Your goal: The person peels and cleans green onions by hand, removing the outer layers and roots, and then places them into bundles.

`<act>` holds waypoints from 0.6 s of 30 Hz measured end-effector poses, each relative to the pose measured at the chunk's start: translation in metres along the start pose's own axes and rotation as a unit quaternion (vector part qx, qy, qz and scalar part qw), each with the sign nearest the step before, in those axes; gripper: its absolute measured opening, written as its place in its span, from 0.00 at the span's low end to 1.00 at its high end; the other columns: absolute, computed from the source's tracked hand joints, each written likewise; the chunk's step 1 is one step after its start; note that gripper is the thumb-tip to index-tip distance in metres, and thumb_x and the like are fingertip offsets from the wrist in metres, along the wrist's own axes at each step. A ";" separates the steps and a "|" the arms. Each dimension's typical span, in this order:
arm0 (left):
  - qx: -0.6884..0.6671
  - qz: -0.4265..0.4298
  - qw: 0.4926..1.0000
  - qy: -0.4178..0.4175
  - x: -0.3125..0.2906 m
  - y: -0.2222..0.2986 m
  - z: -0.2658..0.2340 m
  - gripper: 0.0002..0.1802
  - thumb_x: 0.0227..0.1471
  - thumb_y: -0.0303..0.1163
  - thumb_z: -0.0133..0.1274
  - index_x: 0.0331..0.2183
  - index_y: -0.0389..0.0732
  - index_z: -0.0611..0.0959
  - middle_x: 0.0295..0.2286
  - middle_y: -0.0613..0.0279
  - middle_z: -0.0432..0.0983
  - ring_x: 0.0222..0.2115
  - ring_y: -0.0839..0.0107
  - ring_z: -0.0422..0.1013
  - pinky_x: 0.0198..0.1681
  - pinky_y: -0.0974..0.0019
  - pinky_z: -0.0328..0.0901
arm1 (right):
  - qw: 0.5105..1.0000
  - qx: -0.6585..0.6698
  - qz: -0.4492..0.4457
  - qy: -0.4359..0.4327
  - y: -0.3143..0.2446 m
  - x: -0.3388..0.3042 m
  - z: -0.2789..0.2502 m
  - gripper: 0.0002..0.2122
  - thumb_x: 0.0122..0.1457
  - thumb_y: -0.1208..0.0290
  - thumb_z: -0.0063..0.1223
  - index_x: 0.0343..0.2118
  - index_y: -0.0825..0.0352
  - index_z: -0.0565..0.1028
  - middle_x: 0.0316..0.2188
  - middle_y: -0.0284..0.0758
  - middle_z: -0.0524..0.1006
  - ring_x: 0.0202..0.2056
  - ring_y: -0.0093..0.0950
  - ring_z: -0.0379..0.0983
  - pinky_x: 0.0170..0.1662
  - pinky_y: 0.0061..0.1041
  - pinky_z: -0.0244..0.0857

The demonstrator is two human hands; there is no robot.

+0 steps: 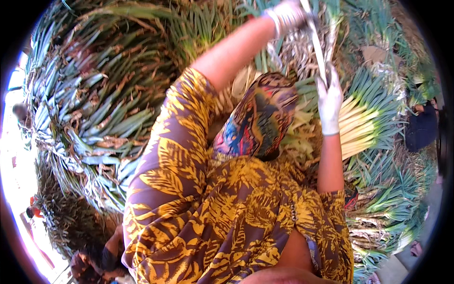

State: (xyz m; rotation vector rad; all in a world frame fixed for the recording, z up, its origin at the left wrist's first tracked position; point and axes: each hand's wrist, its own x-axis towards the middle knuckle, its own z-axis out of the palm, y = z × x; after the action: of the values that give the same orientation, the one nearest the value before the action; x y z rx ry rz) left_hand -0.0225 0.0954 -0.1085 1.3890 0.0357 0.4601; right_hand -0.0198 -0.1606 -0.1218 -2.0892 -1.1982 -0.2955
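Note:
A long pale green onion (318,51) is stretched between my two hands, its stalk slanting up to the top edge of the view. My left hand (289,17), in a whitish glove with bands at the wrist, closes on the upper part of the stalk; its fingers are blurred and partly cut off. My right hand (329,102), in a white glove, pinches the stalk's lower end between thumb and fingers. Just right of that hand lies a fan of cleaned green onions (362,120), white ends toward me and green leaves outward.
A tall heap of uncleaned green onions (104,118) with dry brown leaves fills the left side. More bundles (388,208) lie at the right. Patterned cloth (260,118) covers my knee. Other people (97,260) sit at the lower left; dark clothing (421,127) shows at the far right.

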 end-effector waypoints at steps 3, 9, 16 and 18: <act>0.068 0.033 0.987 0.143 -0.015 0.009 -0.091 0.13 0.52 0.31 0.56 0.40 0.40 0.74 0.22 0.64 0.73 0.18 0.74 0.68 0.19 0.70 0.64 | 0.974 0.121 0.141 -0.132 0.036 -0.016 0.021 0.21 0.59 0.73 0.52 0.55 0.67 0.66 0.46 0.46 0.75 0.45 0.40 0.74 0.47 0.31 0.67; 0.113 -0.238 0.938 0.226 -0.145 -0.118 -0.205 0.23 0.54 0.35 0.55 0.47 0.32 0.70 0.29 0.57 0.79 0.21 0.72 0.74 0.26 0.66 0.71 | 0.864 0.325 0.342 -0.173 0.172 -0.139 0.096 0.19 0.66 0.64 0.33 0.53 0.68 0.69 0.49 0.37 0.74 0.47 0.33 0.71 0.49 0.25 0.65; 0.356 -0.479 0.742 0.306 -0.249 -0.253 -0.200 0.45 0.53 0.41 0.56 0.62 0.33 0.51 0.40 0.42 0.76 0.28 0.58 0.74 0.32 0.57 0.71 | 0.877 0.199 0.335 -0.281 0.165 -0.142 0.105 0.20 0.63 0.58 0.40 0.53 0.63 0.70 0.49 0.37 0.74 0.48 0.35 0.71 0.50 0.30 0.64; 0.338 -0.492 0.759 0.260 -0.215 -0.206 -0.185 0.48 0.51 0.40 0.59 0.63 0.37 0.49 0.52 0.39 0.65 0.37 0.53 0.74 0.39 0.55 0.71 | 0.879 0.145 0.339 -0.302 0.165 -0.125 0.124 0.20 0.62 0.57 0.42 0.53 0.62 0.70 0.49 0.37 0.74 0.48 0.36 0.71 0.51 0.31 0.63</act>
State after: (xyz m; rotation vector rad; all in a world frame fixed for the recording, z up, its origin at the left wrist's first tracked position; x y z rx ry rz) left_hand -0.2116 0.1749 -0.3923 1.6559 1.4572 -0.1168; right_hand 0.0313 -0.2144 -0.3517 -2.2286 -0.6694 0.8633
